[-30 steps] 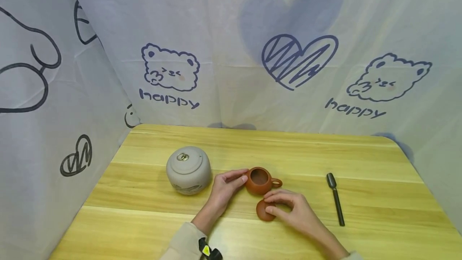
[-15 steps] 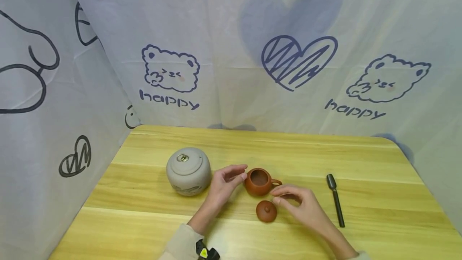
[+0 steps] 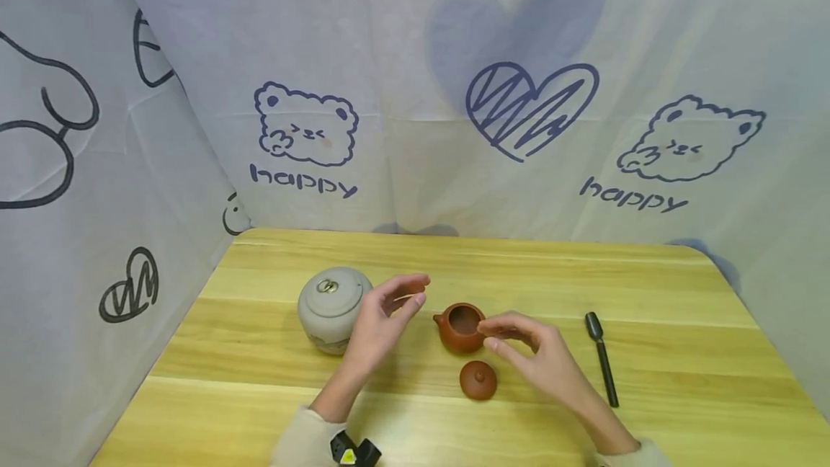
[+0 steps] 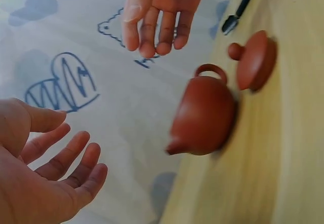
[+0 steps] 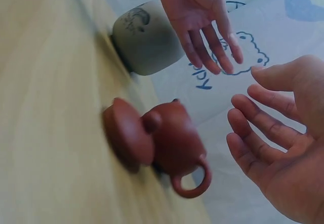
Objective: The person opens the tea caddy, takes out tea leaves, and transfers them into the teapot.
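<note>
A small reddish-brown clay teapot stands uncovered on the table, its spout toward the left. In the left wrist view the teapot shows its loop handle and spout. Its round lid lies knob up on the wood just in front of it. My left hand is raised between the teapot and a grey lidded jar, fingers relaxed, holding nothing. Above the teapot's right side hovers my right hand, loosely bent and without anything in it; it hides the handle in the head view.
To the right lies a dark scoop with a long thin handle. The jar stands at the left on the wooden table. A printed white cloth hangs behind the table's back edge and along the left.
The right hand has let go of the lid and risen up over the teapot's right side. My left hand has left the teapot's spout and moved up and left, toward the jar.
</note>
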The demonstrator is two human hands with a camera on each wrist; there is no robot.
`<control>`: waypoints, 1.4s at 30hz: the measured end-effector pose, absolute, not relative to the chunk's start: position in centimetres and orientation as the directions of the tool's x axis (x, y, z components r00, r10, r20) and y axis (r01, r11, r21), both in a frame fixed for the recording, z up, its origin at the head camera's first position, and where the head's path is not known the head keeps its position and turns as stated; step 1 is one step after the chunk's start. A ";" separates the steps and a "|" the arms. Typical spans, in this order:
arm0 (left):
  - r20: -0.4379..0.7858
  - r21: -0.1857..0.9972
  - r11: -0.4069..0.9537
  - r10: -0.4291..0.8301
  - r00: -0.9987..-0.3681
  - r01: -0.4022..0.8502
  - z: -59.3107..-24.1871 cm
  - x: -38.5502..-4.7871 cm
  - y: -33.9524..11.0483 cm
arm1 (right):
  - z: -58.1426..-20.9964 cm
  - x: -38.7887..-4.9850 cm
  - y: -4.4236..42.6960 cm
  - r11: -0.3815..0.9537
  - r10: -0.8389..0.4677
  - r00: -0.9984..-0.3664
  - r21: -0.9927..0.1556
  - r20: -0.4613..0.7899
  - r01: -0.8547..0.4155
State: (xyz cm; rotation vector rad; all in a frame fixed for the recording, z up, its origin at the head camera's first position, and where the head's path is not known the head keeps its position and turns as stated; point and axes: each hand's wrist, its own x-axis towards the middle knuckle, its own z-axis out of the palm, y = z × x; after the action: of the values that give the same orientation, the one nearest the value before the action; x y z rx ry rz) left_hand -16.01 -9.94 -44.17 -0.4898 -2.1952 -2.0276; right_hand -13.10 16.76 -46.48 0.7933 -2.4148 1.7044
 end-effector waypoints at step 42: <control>0.433 0.717 0.556 0.116 -0.894 0.420 -40.4 -16.3 -21.9 | -44.6 -18.2 4.4 0.083 -0.341 -0.896 -0.940 0.285 -0.331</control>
State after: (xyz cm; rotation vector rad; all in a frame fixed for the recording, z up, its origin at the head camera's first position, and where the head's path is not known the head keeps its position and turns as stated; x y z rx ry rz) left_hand -16.27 -21.88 -40.41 -0.4403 -2.4578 -1.2639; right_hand -18.16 4.41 -44.57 0.7182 -2.3179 2.0078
